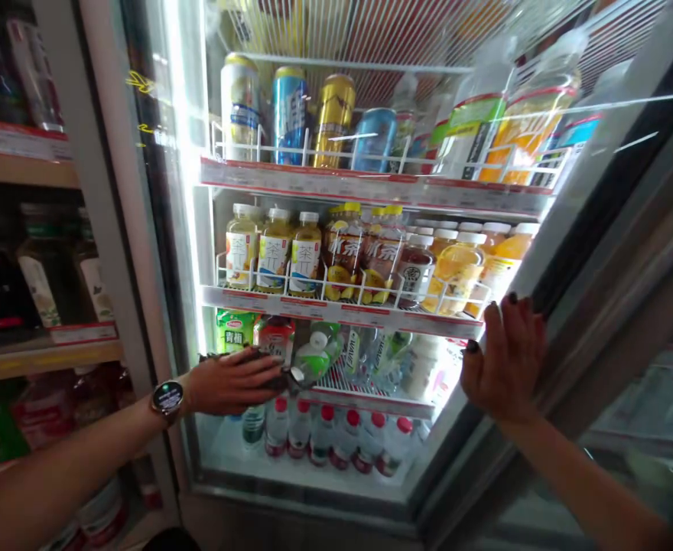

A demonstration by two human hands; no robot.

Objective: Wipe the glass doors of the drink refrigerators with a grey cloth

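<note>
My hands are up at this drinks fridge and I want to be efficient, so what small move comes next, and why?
Probably slide your left hand a little rightward with the dark, crumpled cloth: the cloth seems spread under that hand against the clear glass door, with glass between it and your right hand, which seems to rest near the dark door frame.

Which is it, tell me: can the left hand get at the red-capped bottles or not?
Probably not: the glass door seems shut between the left hand and the red-capped bottles.
</note>
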